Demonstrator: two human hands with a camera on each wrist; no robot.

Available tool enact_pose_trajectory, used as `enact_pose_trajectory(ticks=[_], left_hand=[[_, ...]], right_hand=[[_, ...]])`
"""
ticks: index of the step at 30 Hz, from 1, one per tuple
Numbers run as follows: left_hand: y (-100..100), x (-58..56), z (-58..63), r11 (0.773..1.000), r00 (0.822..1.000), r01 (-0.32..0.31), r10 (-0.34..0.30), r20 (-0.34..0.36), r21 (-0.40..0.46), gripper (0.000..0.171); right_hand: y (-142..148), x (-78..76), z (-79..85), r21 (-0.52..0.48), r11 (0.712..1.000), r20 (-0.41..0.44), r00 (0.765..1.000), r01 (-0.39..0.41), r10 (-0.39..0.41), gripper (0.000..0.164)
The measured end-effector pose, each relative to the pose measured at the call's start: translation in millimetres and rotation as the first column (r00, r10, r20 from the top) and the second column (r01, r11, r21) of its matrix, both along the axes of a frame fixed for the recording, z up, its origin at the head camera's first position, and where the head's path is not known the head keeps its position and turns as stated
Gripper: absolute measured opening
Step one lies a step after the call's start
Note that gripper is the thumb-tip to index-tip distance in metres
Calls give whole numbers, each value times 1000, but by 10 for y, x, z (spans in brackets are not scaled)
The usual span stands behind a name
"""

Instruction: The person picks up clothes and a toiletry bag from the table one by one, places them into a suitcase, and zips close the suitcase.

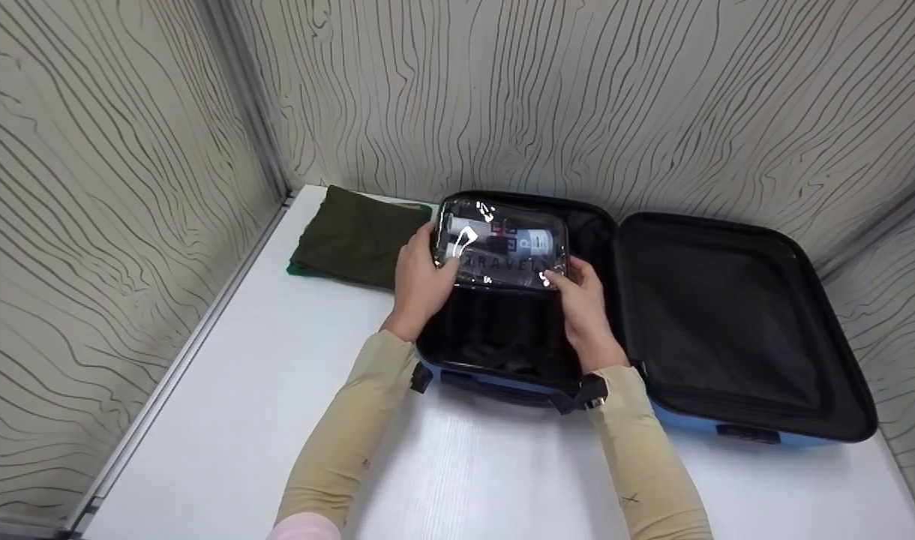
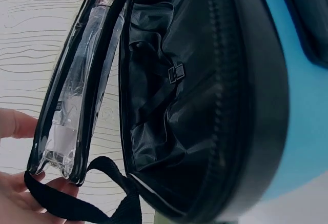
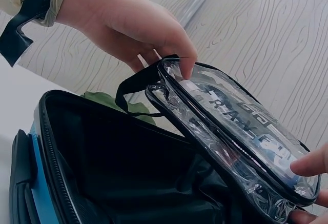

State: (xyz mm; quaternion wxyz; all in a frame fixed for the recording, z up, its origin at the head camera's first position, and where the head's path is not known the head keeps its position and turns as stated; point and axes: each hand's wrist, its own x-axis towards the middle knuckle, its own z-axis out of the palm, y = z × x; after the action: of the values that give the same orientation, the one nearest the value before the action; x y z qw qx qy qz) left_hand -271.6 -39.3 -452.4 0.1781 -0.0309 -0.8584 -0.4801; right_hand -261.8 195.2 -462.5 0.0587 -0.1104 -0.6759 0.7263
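A clear toiletry bag [image 1: 502, 244] with black trim and "TRAVEL" lettering is held over the left half of an open suitcase [image 1: 495, 337]. My left hand [image 1: 425, 277] grips its left end, thumb on the front. At the opposite end my right hand [image 1: 583, 304] pinches the lower corner between thumb and fingers. Inside the bag I make out a bottle with a blue-and-white label [image 1: 535, 241] and other small items, blurred by glare. A black strap loop [image 2: 110, 208] hangs from the bag's left end. The left wrist view shows the bag tilted, apart from the suitcase lining.
Folded dark green cloth [image 1: 364, 236], with brighter green beneath, lies on the white table [image 1: 255, 390] left of the suitcase. The suitcase's other half [image 1: 727, 322] is spread open on the right. A buckled strap [image 2: 176, 73] crosses the black lining. Patterned walls [image 1: 457, 97] enclose the table.
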Motion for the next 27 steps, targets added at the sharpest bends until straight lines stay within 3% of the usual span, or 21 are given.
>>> enact_pose_trajectory(ticks=[27], left_hand=[[224,-212,25,998,992,43,-48,115,48,63]], right_hand=[[244,-39,17,-47,998,41,999,30,-28,54]])
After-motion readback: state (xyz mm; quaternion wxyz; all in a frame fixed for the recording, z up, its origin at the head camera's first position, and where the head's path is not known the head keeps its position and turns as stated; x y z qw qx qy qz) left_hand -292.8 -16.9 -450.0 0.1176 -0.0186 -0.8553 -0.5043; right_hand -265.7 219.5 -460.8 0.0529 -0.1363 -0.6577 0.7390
